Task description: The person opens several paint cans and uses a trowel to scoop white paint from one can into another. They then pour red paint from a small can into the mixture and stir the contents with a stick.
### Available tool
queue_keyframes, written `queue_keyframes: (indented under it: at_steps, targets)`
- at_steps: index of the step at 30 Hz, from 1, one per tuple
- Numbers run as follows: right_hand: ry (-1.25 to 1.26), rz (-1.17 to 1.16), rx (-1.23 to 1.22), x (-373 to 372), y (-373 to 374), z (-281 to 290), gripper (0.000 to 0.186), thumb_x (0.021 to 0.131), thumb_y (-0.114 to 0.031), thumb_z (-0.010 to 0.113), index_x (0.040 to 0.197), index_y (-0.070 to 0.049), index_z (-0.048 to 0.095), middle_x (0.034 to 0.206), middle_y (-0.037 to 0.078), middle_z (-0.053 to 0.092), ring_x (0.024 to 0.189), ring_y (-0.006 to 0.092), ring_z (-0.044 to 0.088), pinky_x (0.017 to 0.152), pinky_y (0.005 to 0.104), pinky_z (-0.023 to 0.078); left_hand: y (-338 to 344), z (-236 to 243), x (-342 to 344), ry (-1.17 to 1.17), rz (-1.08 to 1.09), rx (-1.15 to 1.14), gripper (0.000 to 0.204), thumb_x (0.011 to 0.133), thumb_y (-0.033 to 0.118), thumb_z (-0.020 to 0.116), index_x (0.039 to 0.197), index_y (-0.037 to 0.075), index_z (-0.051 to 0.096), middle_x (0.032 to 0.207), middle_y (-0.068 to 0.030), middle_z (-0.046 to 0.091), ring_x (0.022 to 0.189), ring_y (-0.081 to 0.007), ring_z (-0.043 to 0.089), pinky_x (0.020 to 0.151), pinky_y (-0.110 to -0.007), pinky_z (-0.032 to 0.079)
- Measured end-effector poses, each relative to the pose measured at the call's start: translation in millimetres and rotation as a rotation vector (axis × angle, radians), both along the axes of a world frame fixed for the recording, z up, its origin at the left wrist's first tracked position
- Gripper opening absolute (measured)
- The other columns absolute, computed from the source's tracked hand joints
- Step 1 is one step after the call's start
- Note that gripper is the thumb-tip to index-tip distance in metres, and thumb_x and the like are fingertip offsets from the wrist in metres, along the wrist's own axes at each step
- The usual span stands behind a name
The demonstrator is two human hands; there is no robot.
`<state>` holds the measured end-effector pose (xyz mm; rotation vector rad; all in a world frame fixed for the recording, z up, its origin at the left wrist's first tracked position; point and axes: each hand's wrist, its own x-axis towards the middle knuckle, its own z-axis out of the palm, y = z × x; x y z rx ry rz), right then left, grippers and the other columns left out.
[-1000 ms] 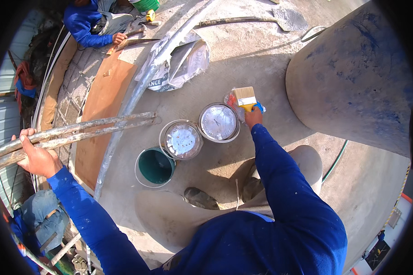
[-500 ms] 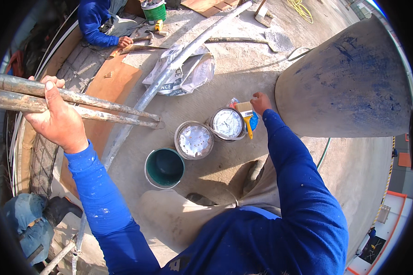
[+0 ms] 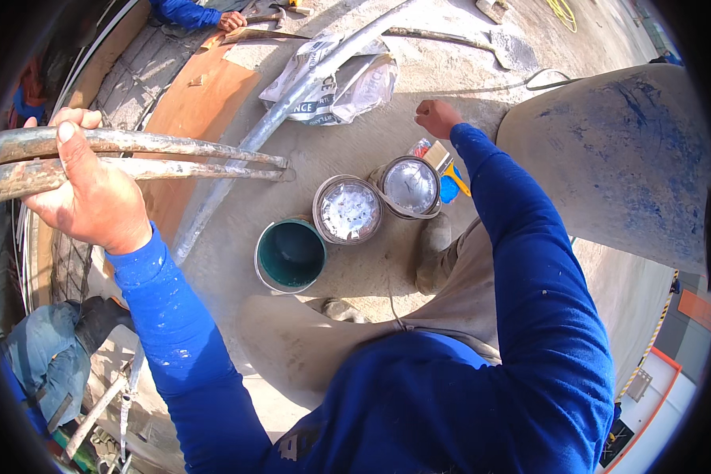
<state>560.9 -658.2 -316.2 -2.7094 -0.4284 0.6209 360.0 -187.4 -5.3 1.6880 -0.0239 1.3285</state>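
My left hand (image 3: 91, 186) grips two long, stained metal pipes (image 3: 193, 148) at the left. My right hand (image 3: 438, 118) is above the brush, near the large grey cylinder (image 3: 608, 158). Its fingers are curled; anything inside them is hidden. The yellow-handled paintbrush (image 3: 456, 175) lies on small red and blue items, partly behind my right arm. Beside it are two round tins with silvery tops, one right (image 3: 409, 186) and one middle (image 3: 347, 209). An open green bucket (image 3: 291, 253) stands below them.
A long pipe (image 3: 324, 67) crosses a crumpled sack (image 3: 363, 87) and a plywood board (image 3: 178, 118). A shovel (image 3: 513, 51) lies behind. A co-worker's hand (image 3: 231, 21) is at the top near a hammer; another person's legs (image 3: 43, 355) are at lower left, beside poles (image 3: 95, 415).
My right hand has let go of the paintbrush and moved upward, away from it. My left hand has risen with the pipes. The view has shifted.
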Motion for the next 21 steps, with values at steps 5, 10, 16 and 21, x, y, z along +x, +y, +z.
queue_keyframes:
  at_steps: [5, 10, 16, 21]
  targets:
    - [0.028, 0.076, -0.020, 59, 56, -77, 0.053, 0.087, -0.034, 0.069, 0.130, -0.002, 0.072, 0.124, 0.026, 0.073, 0.118, 0.0432, 0.069, 0.104, 0.0478, 0.055, 31, 0, -17, 0.055, 0.025, -0.009, 0.029, 0.100, 0.004, 0.066, 0.125, -0.006, 0.056, 0.106, -0.0208, 0.071, 0.096, -0.0265, 0.065, 0.095, -0.042, 0.054]
    - [0.039, 0.042, 0.083, 120, 96, -110, 0.071, 0.087, -0.033, 0.071, 0.148, -0.001, 0.056, 0.150, 0.028, 0.057, 0.135, 0.0416, 0.059, 0.114, 0.0459, 0.049, 26, 1, -26, 0.130, 0.034, -0.076, 0.012, 0.103, 0.000, 0.056, 0.110, -0.005, 0.064, 0.107, -0.0148, 0.061, 0.101, -0.0242, 0.056, 0.099, -0.042, 0.048]
    - [-0.026, -0.108, 0.165, 199, 99, -141, 0.079, 0.088, -0.019, 0.063, 0.158, 0.004, 0.037, 0.161, 0.031, 0.040, 0.144, 0.0464, 0.049, 0.121, 0.0456, 0.043, 24, 5, -35, 0.201, 0.052, -0.022, 0.031, 0.105, 0.002, 0.055, 0.134, 0.007, 0.046, 0.104, -0.0115, 0.054, 0.097, -0.0228, 0.050, 0.097, -0.045, 0.047]
    - [0.024, -0.020, -0.029, 215, 95, -149, 0.089, 0.086, -0.018, 0.068, 0.165, -0.005, 0.028, 0.161, 0.024, 0.042, 0.147, 0.0415, 0.048, 0.119, 0.0471, 0.046, 17, 8, -35, 0.203, 0.098, -0.020, 0.035, 0.103, 0.000, 0.055, 0.136, 0.007, 0.044, 0.105, -0.0114, 0.055, 0.097, -0.0232, 0.051, 0.098, -0.046, 0.046]
